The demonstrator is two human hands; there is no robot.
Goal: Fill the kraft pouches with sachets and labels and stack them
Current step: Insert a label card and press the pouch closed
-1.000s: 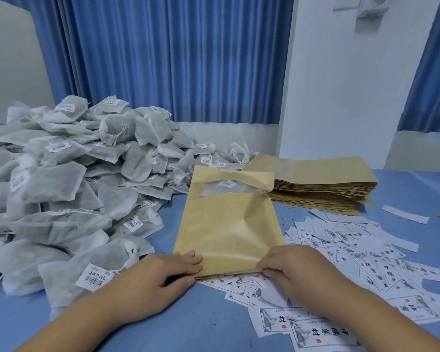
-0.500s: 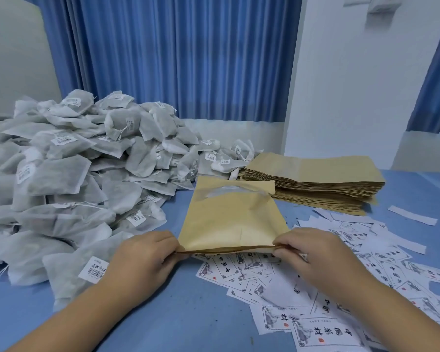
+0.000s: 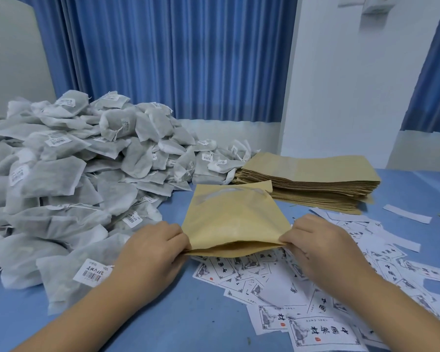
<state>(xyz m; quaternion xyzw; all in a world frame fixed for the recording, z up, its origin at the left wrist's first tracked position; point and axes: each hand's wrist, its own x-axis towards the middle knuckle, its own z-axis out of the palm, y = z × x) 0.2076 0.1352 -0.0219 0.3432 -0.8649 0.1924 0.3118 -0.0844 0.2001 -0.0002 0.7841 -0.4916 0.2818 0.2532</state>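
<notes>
A kraft pouch (image 3: 235, 217) with a clear window near its far end is held just above the blue table, its near mouth spread open. My left hand (image 3: 153, 247) pinches the mouth's left corner and my right hand (image 3: 318, 242) pinches the right corner. A big heap of white sachets (image 3: 69, 179) with barcode stickers fills the left side. Printed paper labels (image 3: 302, 295) lie scattered under and to the right of the pouch. A stack of flat kraft pouches (image 3: 313, 184) sits behind on the right.
The blue table (image 3: 183, 321) reaches toward me between my forearms. Blue curtains (image 3: 175, 59) and a white pillar (image 3: 353, 85) stand behind the table. A loose white paper strip (image 3: 407, 213) lies at the far right.
The pouch has tipped from nearly upright to lying low and flat. Both hands shifted to its near corners and pulled the mouth open. The camera view moved slightly.
</notes>
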